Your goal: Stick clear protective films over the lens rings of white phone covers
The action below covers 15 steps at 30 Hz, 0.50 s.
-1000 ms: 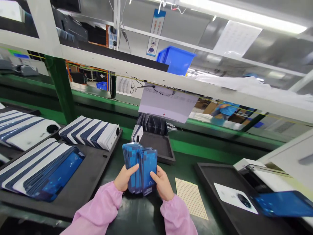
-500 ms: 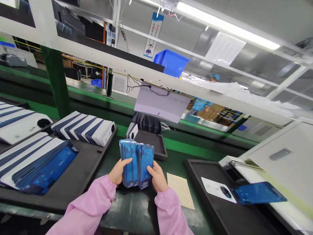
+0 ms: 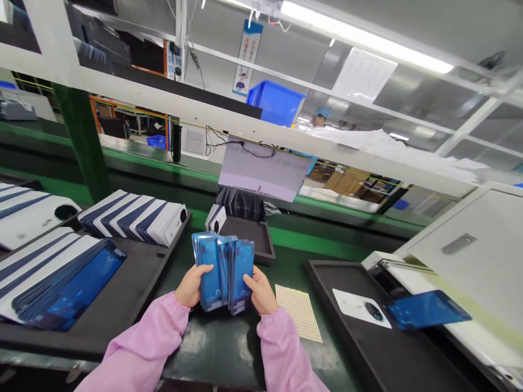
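Blue panels (image 3: 209,272) sit as one fanned bundle between the fingers of the left hand (image 3: 189,287) and right hand (image 3: 262,292), about equally near each, long axes running away from the person; both sets of fingers are closed on its sides, the panels too tightly packed to count. Just right of the right fingers lies one dotted sheet (image 3: 298,312), then, farther right, one black tray (image 3: 342,274) with one white panel (image 3: 353,306).

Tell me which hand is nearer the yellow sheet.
Right: the right hand is just left of the sheet; the left hand is farther left, across the blue panels.
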Tool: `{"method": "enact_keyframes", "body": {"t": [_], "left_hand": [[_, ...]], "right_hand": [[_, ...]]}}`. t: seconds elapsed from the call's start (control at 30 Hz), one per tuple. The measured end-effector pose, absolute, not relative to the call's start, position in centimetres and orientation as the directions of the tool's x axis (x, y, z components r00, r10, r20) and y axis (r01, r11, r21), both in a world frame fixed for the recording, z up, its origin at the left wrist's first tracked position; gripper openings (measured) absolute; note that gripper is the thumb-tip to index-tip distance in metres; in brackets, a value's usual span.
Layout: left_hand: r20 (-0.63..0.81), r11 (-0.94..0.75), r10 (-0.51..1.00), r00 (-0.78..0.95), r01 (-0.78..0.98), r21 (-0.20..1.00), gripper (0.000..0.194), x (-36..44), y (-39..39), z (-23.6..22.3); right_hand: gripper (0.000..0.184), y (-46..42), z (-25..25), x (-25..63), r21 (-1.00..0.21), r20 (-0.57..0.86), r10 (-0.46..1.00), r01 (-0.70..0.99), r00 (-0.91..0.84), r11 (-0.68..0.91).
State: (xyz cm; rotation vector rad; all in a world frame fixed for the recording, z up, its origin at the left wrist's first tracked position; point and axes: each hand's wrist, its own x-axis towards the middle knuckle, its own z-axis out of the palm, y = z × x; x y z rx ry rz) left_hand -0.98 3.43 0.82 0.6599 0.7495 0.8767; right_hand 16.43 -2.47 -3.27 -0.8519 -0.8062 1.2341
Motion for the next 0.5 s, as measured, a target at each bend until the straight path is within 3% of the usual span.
{"method": "enact_keyframes", "body": {"t": [0.33, 0.5], "left_hand": [[-0.221, 0.422, 0.874, 0.434, -0.448, 0.788, 0.033, -0.5, 2.9, 1.2], [-0.252, 0.437, 0.872, 0.419, -0.437, 0.786, 0.027, -0.6, 3.3, 0.6]], "right_hand": [[0.046, -2.7, -3.2, 16.0, -0.894, 0.058, 0.994, -0.439, 0.092, 0.093], [0.037, -2.7, -3.3, 16.9, -0.888, 0.073, 0.978, -0.434, 0.196, 0.153]]}}
